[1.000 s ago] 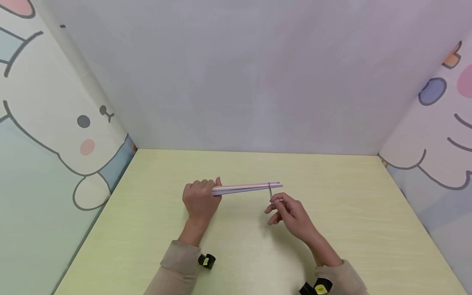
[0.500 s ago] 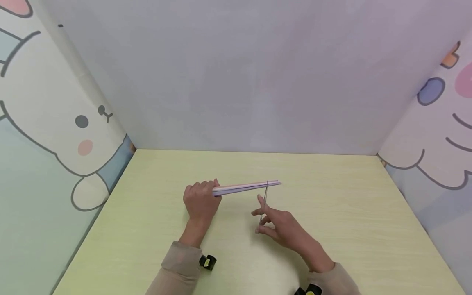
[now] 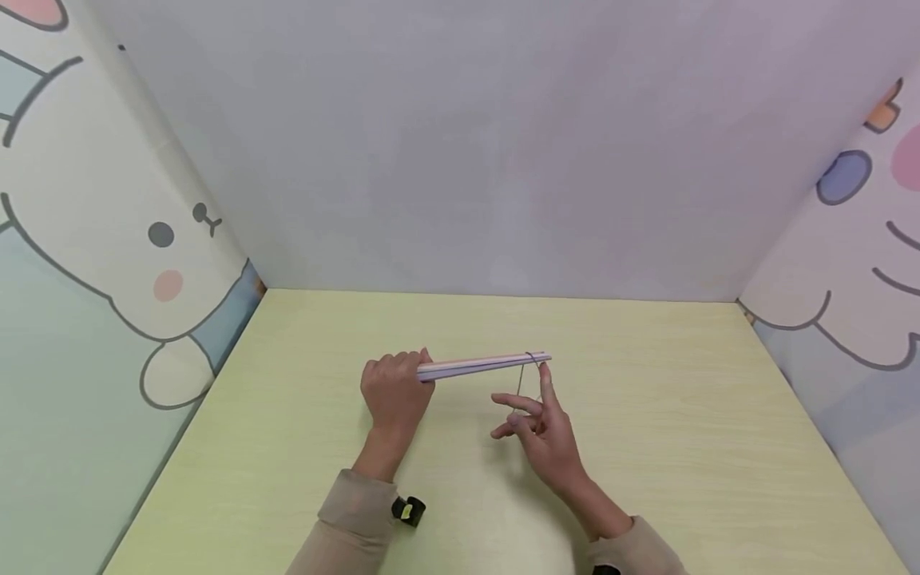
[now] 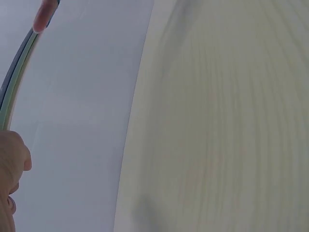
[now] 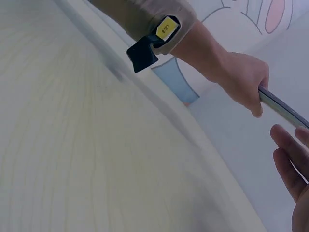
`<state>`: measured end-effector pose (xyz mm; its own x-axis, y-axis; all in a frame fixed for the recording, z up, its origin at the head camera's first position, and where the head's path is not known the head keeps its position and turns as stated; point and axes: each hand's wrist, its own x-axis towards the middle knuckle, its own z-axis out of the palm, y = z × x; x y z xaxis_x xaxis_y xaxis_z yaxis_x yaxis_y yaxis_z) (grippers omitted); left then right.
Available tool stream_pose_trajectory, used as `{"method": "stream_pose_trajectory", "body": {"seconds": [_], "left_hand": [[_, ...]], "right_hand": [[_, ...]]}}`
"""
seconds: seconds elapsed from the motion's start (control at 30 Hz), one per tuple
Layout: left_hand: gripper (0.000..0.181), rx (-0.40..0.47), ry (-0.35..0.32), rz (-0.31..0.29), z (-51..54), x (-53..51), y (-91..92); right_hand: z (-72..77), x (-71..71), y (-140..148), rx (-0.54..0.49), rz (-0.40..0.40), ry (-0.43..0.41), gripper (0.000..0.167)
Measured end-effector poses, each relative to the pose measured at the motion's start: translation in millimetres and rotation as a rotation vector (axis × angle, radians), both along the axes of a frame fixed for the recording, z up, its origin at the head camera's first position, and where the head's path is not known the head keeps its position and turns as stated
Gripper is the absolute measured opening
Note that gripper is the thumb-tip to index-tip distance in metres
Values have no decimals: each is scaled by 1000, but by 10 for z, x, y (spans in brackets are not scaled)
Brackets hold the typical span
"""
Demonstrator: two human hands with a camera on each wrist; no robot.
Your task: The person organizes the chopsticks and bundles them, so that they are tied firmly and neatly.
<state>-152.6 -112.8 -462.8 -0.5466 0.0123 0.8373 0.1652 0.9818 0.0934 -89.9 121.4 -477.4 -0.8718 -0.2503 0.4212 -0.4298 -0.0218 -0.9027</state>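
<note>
A cartoon-printed wall (image 3: 86, 239) stands at left, a grey wall (image 3: 467, 160) behind and another printed wall (image 3: 855, 255) at right, around a pale table (image 3: 251, 447). The left hand (image 3: 394, 391) grips one end of the sticks (image 3: 467, 366), which point rightward above the table. Near their far tips a thin band (image 3: 521, 378) hangs round them, stretched down to the right hand (image 3: 549, 447). Its index finger reaches up just beside the tips; whether the thumb pinches the band, I cannot tell.
</note>
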Motion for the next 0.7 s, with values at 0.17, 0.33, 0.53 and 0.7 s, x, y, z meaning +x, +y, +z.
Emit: {"method": "stream_pose_trajectory", "body": {"seconds": [0.17, 0.33, 0.53, 0.7], "left_hand": [[26, -14, -12, -8, -3, 7, 9], [26, -17, -7, -20, -10, 20, 9], [23, -22, 8, -46, 10, 36, 36], [21, -31, 35, -68, 20, 48, 62]], "right_hand": [[18, -17, 1, -2, 34, -159, 75], [16, -75, 60, -60, -41, -301, 65], [0, -99, 96, -195, -66, -386, 60], [-26, -100, 109, -308, 32, -385, 50]]}}
